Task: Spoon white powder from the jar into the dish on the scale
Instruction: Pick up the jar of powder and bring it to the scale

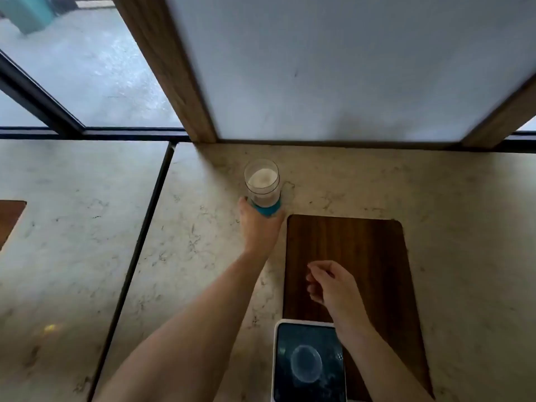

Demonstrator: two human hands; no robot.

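Observation:
A clear glass jar with a blue band at its base stands on the marble counter near the back panel, holding white powder. My left hand wraps around the jar's lower part. A white-framed scale with a dark top lies near the front edge, and a shallow clear dish rests on it. My right hand hovers over the wooden board, fingers loosely curled with nothing visible in them. No spoon is in sight.
The marble counter continues left past a black seam. A frosted panel in a wooden frame rises behind the jar. A window is at the far left.

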